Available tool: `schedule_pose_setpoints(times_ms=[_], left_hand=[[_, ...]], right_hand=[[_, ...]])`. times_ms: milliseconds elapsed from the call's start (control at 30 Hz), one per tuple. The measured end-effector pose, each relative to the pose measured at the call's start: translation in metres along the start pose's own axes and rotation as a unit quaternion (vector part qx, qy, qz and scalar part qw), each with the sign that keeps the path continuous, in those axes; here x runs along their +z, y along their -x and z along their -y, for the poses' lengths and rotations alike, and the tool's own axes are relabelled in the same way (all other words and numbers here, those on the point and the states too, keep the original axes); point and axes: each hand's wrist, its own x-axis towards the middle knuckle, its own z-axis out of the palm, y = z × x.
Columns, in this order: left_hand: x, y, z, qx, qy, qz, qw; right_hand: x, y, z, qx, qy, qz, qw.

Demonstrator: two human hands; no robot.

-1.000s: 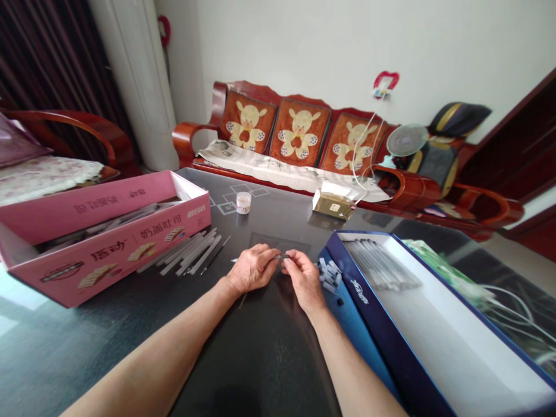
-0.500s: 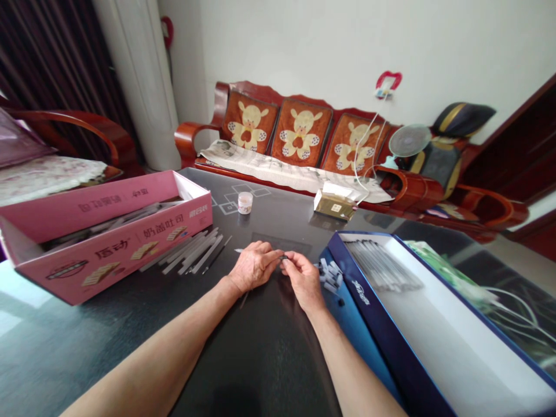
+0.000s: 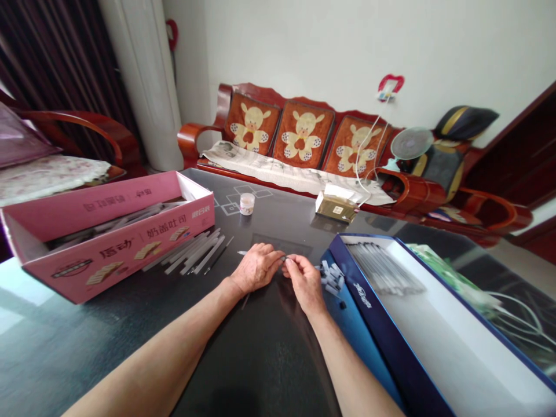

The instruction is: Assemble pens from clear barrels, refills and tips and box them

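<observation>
My left hand (image 3: 258, 268) is closed over a thin stick, whose pale pointed tip (image 3: 242, 252) pokes out on the left; the rest of it is hidden by the fingers. My right hand (image 3: 303, 280) meets it fingertip to fingertip, pinching a small dark piece (image 3: 284, 259) at the stick's right end. Under my left wrist another thin rod (image 3: 246, 301) shows in part. Close to my right hand, small whitish pieces (image 3: 332, 277) lie in a heap on a blue lid (image 3: 351, 321). Several pale slim sticks (image 3: 208, 255) are spread to the left.
A pink carton (image 3: 130, 249) holding more sticks stands on the left of the dark table (image 3: 260, 353). On the right is a blue box (image 3: 438, 324) with a row of grey sticks (image 3: 384, 269). Farther back are a small white tub (image 3: 247, 204) and a tissue pack (image 3: 336, 207).
Both hands keep nearly the same pose, with fingertips still together at the small dark piece. The whole view has shifted slightly.
</observation>
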Motion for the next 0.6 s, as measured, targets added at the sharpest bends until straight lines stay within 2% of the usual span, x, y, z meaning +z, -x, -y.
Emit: schedule_pose_setpoints(times_ms=[267, 467, 600], left_hand=[[-0.006, -0.002, -0.004, 0.011, -0.029, 0.02, 0.999], [-0.01, -0.005, -0.012, 0.019, -0.059, 0.041, 0.997], [-0.01, -0.006, -0.015, 0.024, -0.069, 0.048, 0.996]], right_hand=[[-0.002, 0.002, 0.001, -0.039, 0.081, 0.025, 0.996], [-0.004, 0.004, 0.005, -0.082, 0.183, 0.018, 0.979], [-0.004, 0.003, 0.007, -0.085, 0.217, 0.019, 0.972]])
